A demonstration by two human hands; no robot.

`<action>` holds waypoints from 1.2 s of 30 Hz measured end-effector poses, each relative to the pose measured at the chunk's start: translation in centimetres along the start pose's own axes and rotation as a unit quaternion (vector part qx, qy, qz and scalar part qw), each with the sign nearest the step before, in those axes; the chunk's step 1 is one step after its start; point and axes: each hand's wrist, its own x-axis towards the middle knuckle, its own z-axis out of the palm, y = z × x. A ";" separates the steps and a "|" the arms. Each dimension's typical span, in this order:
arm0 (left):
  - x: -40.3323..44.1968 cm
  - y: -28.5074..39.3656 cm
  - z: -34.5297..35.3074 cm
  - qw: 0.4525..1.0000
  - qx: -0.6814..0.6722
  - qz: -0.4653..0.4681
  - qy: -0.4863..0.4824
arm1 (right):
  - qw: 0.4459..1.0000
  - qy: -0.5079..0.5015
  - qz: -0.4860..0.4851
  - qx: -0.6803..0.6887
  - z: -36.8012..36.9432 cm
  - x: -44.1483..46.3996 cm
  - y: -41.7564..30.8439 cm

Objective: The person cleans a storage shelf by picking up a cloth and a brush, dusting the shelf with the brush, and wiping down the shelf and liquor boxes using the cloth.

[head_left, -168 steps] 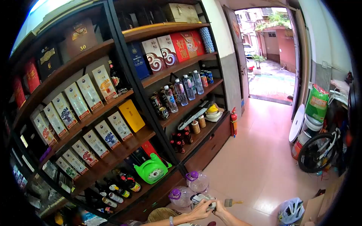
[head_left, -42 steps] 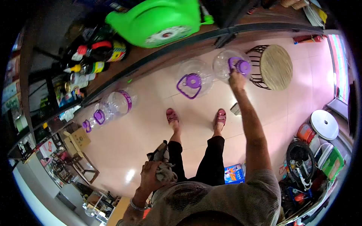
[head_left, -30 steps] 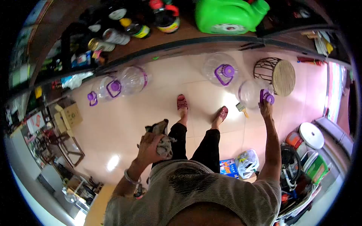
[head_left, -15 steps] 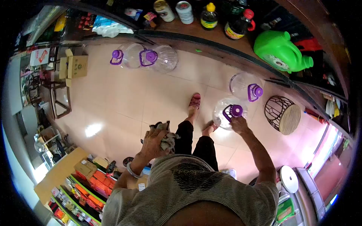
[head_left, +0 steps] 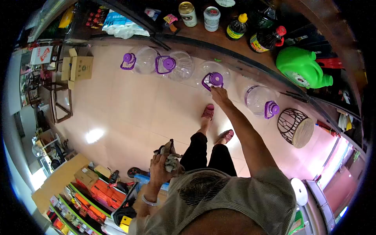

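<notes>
My right hand (head_left: 219, 95) grips the purple handle of a clear plastic water jug (head_left: 224, 70), close to the foot of the shelf. Left of it are two more clear jugs with purple caps, one jug (head_left: 183, 66) near and another jug (head_left: 145, 58) farther along. To its right a further clear jug (head_left: 258, 100) stands by the shelf base. In my left hand (head_left: 159, 169), held near my waist, is a crumpled grey cloth (head_left: 172, 161), with the fingers closed around it.
A dark shelf (head_left: 188, 39) carries cans, sauce bottles and a green jug (head_left: 299, 66). A wire-and-wood stool (head_left: 301, 133) stands on the right. At the left are a cardboard box (head_left: 81, 68) and a wooden frame (head_left: 60, 102). Orange packages (head_left: 107, 192) fill a rack at lower left.
My right hand has carried the jug from beside my feet forward and left, to the row along the shelf. My left hand keeps the cloth, slightly lower. The view has shifted.
</notes>
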 end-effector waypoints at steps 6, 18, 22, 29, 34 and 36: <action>-1.1 -2.5 1.4 0.998 -0.022 0.007 0.054 | 0.999 0.043 -0.023 0.010 4.1 4.3 -0.7; 4.5 2.1 1.7 0.992 0.000 0.124 0.003 | 0.975 0.167 0.090 0.116 3.1 -8.2 4.2; 6.1 5.1 1.9 0.985 0.021 0.169 0.027 | 0.895 0.311 0.308 -0.084 3.8 -16.6 13.4; 3.4 9.1 5.5 0.986 0.020 0.166 -0.002 | 0.866 0.196 0.459 0.015 0.9 -19.1 22.3; 1.0 12.2 7.0 0.994 -0.014 0.097 -0.045 | 0.893 0.096 0.439 -0.034 -3.6 -17.7 21.3; 0.5 12.7 7.3 0.994 -0.007 0.104 -0.028 | 0.890 0.073 0.450 -0.014 -2.9 -17.6 22.0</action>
